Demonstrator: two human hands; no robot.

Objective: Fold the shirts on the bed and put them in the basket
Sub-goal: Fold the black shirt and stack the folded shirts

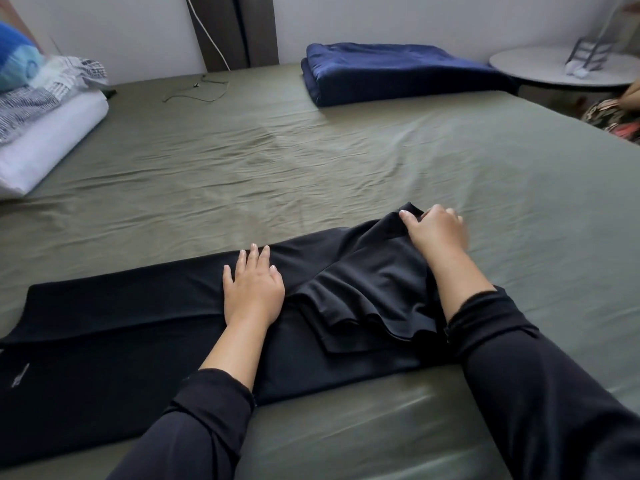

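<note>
Black shirt (138,306) lies under left hand (252,289); right hand (436,230) grips its end.

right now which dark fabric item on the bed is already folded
The navy blue folded cloth at the bed's far edge, a neat untouched stack. The black shirt under both hands lies mostly spread out.

Over at the far edge of the bed, a folded navy blanket (398,72) lies flat on the sheet, near the far right corner. At the far left edge sits a white pillow (48,140), with a blue-and-white patterned cloth (52,88) heaped on top and something bright blue (15,53) behind that. A thin dark cable (197,93) curls on the sheet near the far edge. Beyond the right corner stands a round white table (540,69).
</note>
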